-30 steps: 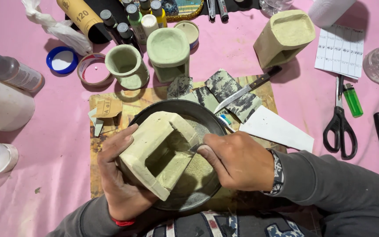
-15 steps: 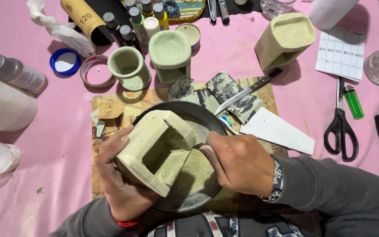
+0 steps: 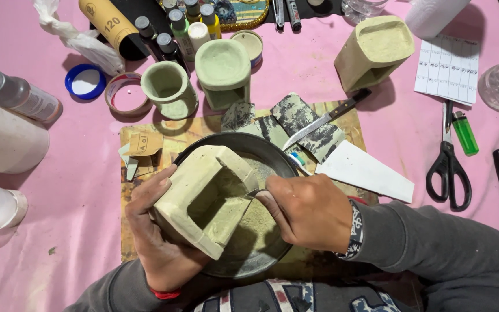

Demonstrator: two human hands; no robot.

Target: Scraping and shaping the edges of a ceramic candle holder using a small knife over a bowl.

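Observation:
My left hand point(image 3: 156, 245) grips a pale green hollow block point(image 3: 194, 190) from below and the left, tilted over a dark round pan point(image 3: 261, 149). The block has a square opening facing up. My right hand point(image 3: 310, 211) has its fingertips at the opening's right inner wall, pinched on a small thin grey scrap that looks like sandpaper point(image 3: 256, 193). Fine greenish dust lies in the pan under the block.
The pan sits on a wooden board point(image 3: 145, 167) on a pink cloth. Behind it lie sandpaper scraps point(image 3: 304, 118), a knife point(image 3: 324, 124) and a white wedge point(image 3: 365, 171). Two more green blocks point(image 3: 223, 69) point(image 3: 373, 49), a round cup point(image 3: 168, 89), scissors point(image 3: 449, 164) and a lighter point(image 3: 465, 133) are nearby.
My right hand's fingers have shifted slightly along the inside of the opening. The block and my left hand stay almost where they were over the pan.

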